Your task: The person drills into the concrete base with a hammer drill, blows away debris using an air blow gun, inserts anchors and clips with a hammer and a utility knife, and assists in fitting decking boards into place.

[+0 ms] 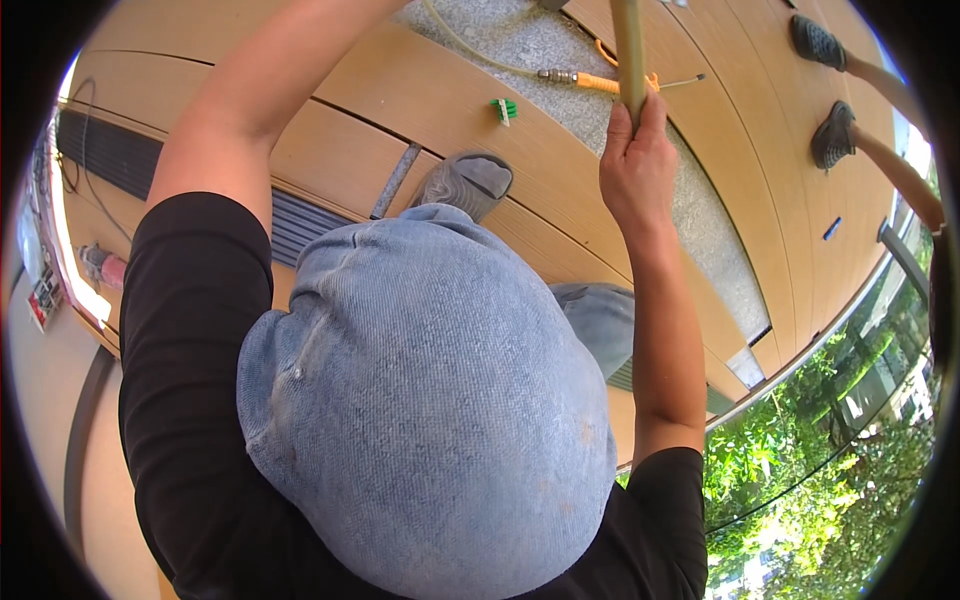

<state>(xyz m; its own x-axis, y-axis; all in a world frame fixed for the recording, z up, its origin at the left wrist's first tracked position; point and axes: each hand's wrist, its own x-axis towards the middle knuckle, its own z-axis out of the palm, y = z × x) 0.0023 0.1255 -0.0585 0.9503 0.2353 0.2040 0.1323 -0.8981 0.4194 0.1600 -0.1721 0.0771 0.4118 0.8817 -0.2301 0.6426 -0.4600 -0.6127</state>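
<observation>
My right hand (640, 155) grips a long, narrow pale wooden strip (629, 40), which rises out of the top of the view. My left forearm reaches up past the upper edge, so that hand is out of sight. Just behind the strip, an orange tool (595, 82) with a metal coupling and a pale hose (470, 50) lies on the speckled grey surface (560, 110) exposed between tan boards (390, 80). A small green plastic piece (503, 110) sits on a board, left of the strip.
Another person's shoes and legs (835, 135) are at the upper right. My sandalled foot (470, 180) is below the green piece. A blue pen-like item (830, 228) lies rightward. A pink tool (108, 268) and cable (90, 130) are at left. Greenery (800, 470) shows beyond the deck edge.
</observation>
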